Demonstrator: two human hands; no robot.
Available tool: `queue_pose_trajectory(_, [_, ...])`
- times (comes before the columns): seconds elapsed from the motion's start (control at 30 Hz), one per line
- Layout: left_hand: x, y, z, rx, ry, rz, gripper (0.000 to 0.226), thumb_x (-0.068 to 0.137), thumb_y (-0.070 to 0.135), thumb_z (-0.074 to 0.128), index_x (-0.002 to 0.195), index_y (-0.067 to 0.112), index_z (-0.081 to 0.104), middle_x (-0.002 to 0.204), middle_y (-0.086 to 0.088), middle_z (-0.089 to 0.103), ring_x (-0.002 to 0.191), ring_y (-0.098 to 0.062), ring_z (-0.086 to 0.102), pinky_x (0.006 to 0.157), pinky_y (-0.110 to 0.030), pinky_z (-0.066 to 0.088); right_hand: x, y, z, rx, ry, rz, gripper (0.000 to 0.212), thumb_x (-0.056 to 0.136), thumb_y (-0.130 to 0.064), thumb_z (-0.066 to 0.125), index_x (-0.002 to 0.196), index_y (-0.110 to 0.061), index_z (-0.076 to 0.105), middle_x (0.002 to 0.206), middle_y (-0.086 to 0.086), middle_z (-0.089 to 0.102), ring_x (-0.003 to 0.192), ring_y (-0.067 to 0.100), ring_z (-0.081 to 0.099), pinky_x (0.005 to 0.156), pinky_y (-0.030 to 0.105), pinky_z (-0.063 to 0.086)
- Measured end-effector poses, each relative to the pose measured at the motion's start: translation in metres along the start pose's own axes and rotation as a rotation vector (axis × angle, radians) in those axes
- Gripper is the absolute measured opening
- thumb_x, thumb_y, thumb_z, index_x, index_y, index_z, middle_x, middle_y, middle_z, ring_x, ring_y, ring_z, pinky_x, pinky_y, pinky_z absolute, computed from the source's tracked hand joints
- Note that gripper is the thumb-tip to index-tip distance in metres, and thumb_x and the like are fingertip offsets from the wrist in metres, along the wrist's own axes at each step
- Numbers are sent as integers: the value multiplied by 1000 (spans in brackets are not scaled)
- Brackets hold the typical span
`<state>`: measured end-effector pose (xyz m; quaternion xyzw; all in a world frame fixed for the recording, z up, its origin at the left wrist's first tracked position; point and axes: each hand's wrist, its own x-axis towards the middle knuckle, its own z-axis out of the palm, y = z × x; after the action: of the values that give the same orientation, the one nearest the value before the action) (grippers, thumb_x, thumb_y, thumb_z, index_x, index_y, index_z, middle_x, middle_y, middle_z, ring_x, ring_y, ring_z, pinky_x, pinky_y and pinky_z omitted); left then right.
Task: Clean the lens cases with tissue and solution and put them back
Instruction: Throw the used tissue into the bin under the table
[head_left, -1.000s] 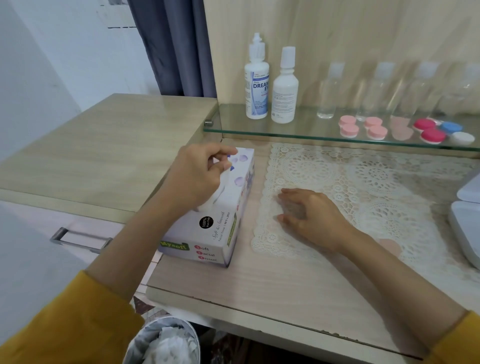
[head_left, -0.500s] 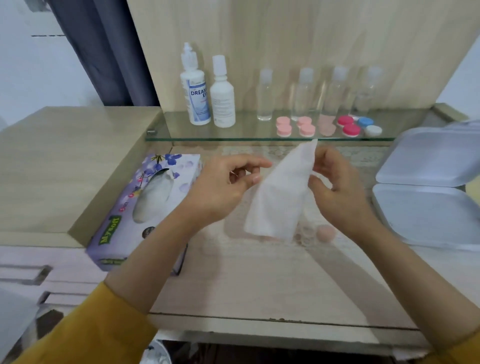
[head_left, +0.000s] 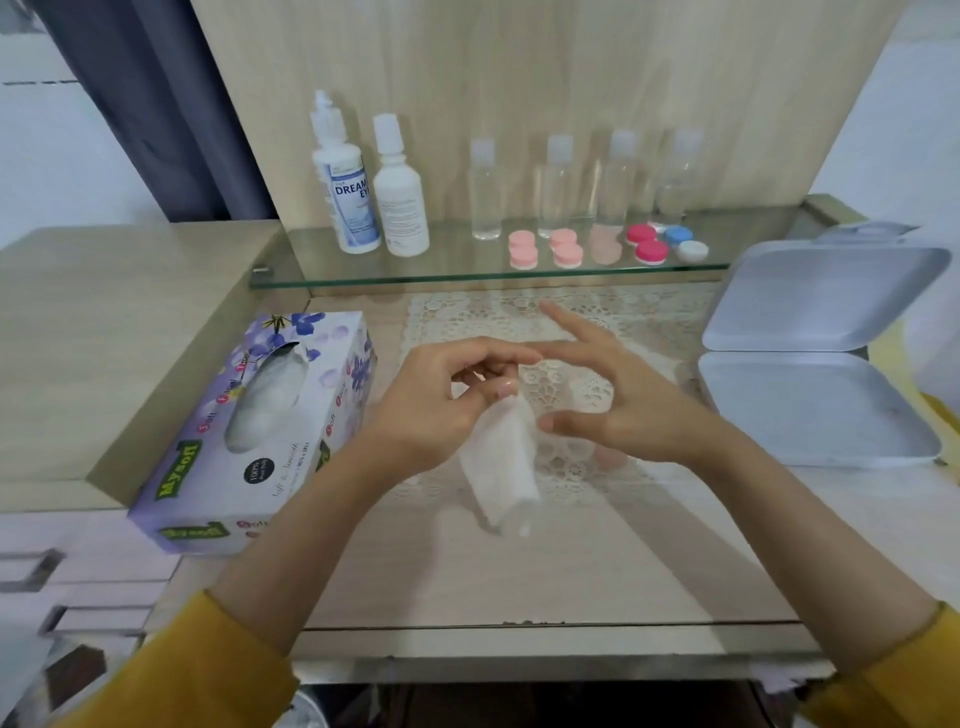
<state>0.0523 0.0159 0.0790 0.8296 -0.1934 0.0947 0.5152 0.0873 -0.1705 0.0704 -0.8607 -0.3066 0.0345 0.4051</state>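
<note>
Left hand (head_left: 452, 402) is pinching the tissue (head_left: 506, 465) while the right hand (head_left: 615, 402), fingers spread, is gripping nothing; a tight, compact fold is advisable before reaching the lens cases (head_left: 568, 248) shelved at 12 o'clock.

"Mysoft" on tissue box (head_left: 249, 431), "DREAM EYE" on solution bottle (head_left: 345, 192)
</note>
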Motion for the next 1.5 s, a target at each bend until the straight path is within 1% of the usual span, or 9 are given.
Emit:
queue_pose_trajectory(0.2, [-5,-5,3,20,34,-48,37,81,-4,60,89,32,64,71,12,59,71,-1,55,73,-11,43,4,7,35,-51,-44,-49,11,72,-17,77,75,-27,73,118,-27,46,117,3,36,98,16,24])
queue_pose_trajectory(0.37, [-14,-18,-3,335,-60,-233,6,83,24,65,87,28,66,82,9,64,77,-4,57,65,-7,37,5,9,33,-170,115,63,7,76,-17,72,74,-23,71,97,-9,58,99,11,46,82,20,29])
queue_pose_trajectory(0.47, [-21,-26,-3,640,-120,-354,23,85,36,61,101,19,62,93,8,57,82,-6,48,69,-17,33,5,8,30,-368,75,187,6,80,-24,68,85,-20,71,84,-7,51,84,10,42,67,22,32])
queue_pose_trajectory(0.57, [-30,-26,2,773,-83,-441,30,85,43,58,98,15,57,90,5,53,89,-11,48,73,-21,34,0,7,30,-429,35,217,8,81,-25,66,88,-24,69,82,-9,47,85,12,43,73,25,33])
queue_pose_trajectory(0.73, [-47,-28,15,743,-128,-418,38,72,56,66,93,24,59,89,13,50,90,-5,43,76,-24,39,-6,4,28,-453,-121,198,27,76,-29,71,100,-39,64,89,-10,44,87,10,39,81,26,27])
queue_pose_trajectory(0.87, [-53,-31,22,647,-77,-363,26,71,43,72,84,23,62,84,13,53,83,-5,43,64,-19,26,-7,6,34,-436,-78,175,19,75,-21,70,91,-32,69,91,-7,48,88,12,41,83,27,31])
queue_pose_trajectory(1.0, [-55,-34,24,597,-46,-272,14,74,32,73,73,20,66,72,15,50,78,-5,44,67,-21,33,-8,9,40,-362,-13,146,11,73,-15,72,76,-25,72,88,-4,53,88,14,46,88,36,37])
queue_pose_trajectory(1.23, [-51,-37,13,487,16,-110,15,73,29,62,73,13,63,73,5,63,73,-13,58,69,-30,47,-10,7,31,-195,82,105,14,71,-11,75,67,-23,69,83,-10,55,84,13,46,75,22,30])
queue_pose_trajectory(1.5, [-39,-17,7,293,54,-156,23,72,18,75,85,27,59,65,13,55,66,2,52,58,-8,37,-7,-1,24,23,249,89,26,76,-8,70,65,-30,62,67,-11,62,67,-1,54,64,7,36])
